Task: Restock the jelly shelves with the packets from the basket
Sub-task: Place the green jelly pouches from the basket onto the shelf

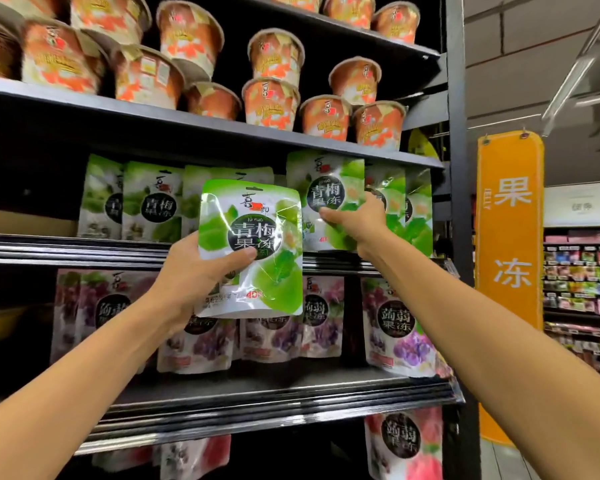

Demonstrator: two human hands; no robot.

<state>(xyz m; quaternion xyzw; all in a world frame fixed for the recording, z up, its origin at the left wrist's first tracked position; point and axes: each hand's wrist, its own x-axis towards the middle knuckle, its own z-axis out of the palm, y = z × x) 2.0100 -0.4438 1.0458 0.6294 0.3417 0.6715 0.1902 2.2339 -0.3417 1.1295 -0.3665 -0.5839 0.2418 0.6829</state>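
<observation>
Green jelly packet (250,237), a glossy, crinkled foil pouch with rounded top corners, sits in my left hand (191,275), held in front of the middle shelf (66,252). The thumb presses across its face; the fingers are hidden behind it. My right hand (355,221) pinches a second green packet (326,188) upright at that shelf's front edge, thumb on the face, other fingers out of sight. That makes two in hand. I count five more green pouches (153,202) standing on the shelf: three left, two right. Shiny purple pouches (392,323) fill the shelf below, and tapered orange cups (274,102) are stacked above.
</observation>
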